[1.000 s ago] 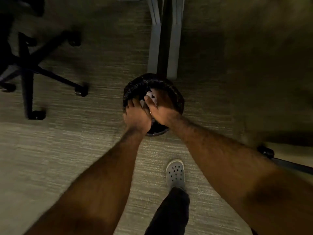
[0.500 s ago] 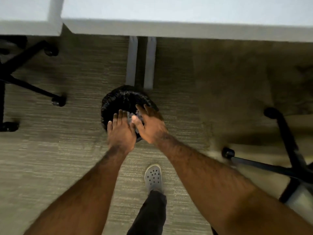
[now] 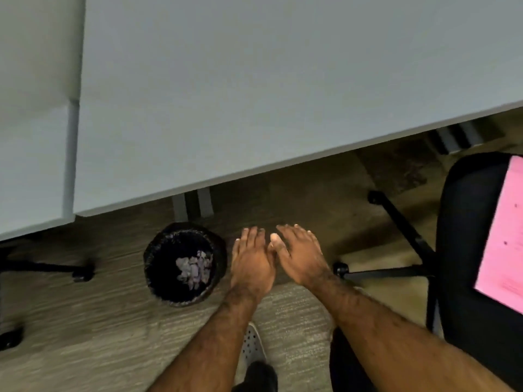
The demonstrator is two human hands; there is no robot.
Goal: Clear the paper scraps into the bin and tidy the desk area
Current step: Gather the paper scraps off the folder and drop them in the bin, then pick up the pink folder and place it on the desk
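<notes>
Withdrawing from the bin: left hand (image 3: 252,260) and right hand (image 3: 301,257), both flat, palms down, fingers spread, nothing in either grip. A second ago both hands were down over the bin mouth with pale scraps between them; now they hang side by side, thumbs nearly touching, just right of the bin and clear of its rim.

Item, round bin with black plastic liner (image 3: 152,258): on the carpet, near the desk's grey legs, left of the hands. Holds a heap of pale torn paper scraps (image 3: 195,268) at its bottom, resting toward the right wall. Judged: the handful is delivered.

Item, pale grey flat-topped desk (image 3: 254,94): fills the far part of the view, which has swung up to take it in; the visible surface carries no scraps.

Item, black office chair (image 3: 467,250): right edge, with a pink sheet of paper (image 3: 501,239) lying on the seat.

Remaining, judged: tidying, the pink sheet perhaps included.
</notes>
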